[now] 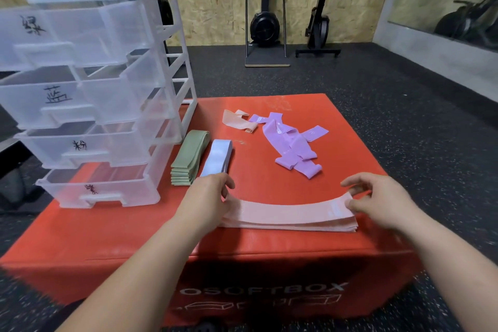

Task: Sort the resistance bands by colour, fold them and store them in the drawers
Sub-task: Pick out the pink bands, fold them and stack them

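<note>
Left hand [213,194] pinches the 9 o'clock end of the pink band stack [288,214]. Right hand [377,202] has its thumb on the 3 o'clock end, fingers curled just above. The stack lies flat at the 6 o'clock edge of the red box [269,253], long axis 9-to-3. Box front reads "OSOFTBOX". Green stack [190,158] and blue stack [218,156] lie at 10 o'clock, purple bands [291,143] loose at 12, and a loose pink band [239,120] is beyond. Drawer unit [107,89] is at 9-10; legible handwritten labels read 蓝 and 粉.
</note>
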Tool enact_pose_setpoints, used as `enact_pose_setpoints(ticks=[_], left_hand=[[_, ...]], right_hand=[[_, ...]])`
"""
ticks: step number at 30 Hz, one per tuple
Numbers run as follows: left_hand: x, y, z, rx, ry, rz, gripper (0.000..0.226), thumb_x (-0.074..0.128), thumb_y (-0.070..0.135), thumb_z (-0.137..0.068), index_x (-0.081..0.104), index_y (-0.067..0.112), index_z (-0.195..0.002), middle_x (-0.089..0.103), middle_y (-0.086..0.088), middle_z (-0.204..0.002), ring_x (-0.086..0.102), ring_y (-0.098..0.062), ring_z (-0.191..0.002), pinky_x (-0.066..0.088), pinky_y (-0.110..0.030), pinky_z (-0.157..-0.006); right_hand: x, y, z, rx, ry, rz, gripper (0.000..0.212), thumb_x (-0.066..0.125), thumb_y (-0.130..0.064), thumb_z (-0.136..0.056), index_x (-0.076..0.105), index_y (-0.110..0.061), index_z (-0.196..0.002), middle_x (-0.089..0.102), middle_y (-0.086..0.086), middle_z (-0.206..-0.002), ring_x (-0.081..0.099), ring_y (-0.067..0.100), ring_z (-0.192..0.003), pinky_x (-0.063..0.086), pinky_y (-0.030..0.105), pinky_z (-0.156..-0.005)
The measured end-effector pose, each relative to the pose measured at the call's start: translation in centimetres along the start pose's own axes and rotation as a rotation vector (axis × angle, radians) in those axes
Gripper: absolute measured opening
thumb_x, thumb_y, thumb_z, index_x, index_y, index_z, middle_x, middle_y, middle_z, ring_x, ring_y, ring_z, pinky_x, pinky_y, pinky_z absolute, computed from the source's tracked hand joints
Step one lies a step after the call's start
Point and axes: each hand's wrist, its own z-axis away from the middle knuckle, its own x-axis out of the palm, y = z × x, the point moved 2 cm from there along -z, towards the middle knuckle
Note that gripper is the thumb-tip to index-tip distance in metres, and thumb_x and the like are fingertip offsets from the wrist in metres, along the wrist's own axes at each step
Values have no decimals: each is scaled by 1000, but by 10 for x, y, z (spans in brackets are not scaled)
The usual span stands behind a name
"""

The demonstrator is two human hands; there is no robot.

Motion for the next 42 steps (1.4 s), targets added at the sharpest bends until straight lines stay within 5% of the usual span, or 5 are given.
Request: enact_pose_setpoints(ticks=[12, 20, 30, 37, 42], left_hand=[[3, -5, 1, 118, -65, -241, 37, 77, 30, -86, 66, 35, -121, 58, 11, -114, 57, -16, -112, 55, -39, -86], [-6, -11, 6, 224, -323, -162, 77, 93, 42, -73, 58, 35, -141, 62, 17, -133, 59, -7, -113, 45, -25, -95], [-7, -10, 7, 212, -301, -197, 75, 91, 43, -74, 58, 39, -141, 63, 16, -130, 59, -9, -119, 48, -29, -100], [-7, -12, 3, 239, -291, -227, 73, 89, 46, -74, 58, 40, -140, 64, 16, -129, 59, -9, -117, 49, -30, -98], [-1, -13, -2, 257, -275, -172, 71, 83, 60, -73, 59, 42, -137, 59, 18, -124, 58, -6, -115, 51, -33, -101]], right_hand=[[19, 6, 10, -141, -35, 337, 46, 78, -13, -75, 66, -43, -107, 62, -17, -103, 51, -7, -75, 53, 34, -83], [10, 7, 7, -385, -356, 428, 77, 90, -48, -69, 58, -43, -139, 51, -25, -134, 49, 0, -124, 36, 22, -110], [12, 11, 2, -362, -334, 397, 75, 94, -38, -68, 61, -42, -135, 62, -26, -120, 57, -4, -110, 33, 0, -89], [10, 13, -2, -348, -331, 404, 68, 95, -35, -66, 67, -39, -128, 64, -26, -116, 59, -5, -105, 42, 10, -94], [11, 11, -8, -402, -337, 405, 68, 88, -58, -65, 64, -47, -127, 57, -31, -122, 56, -6, -115, 43, 19, -102]])
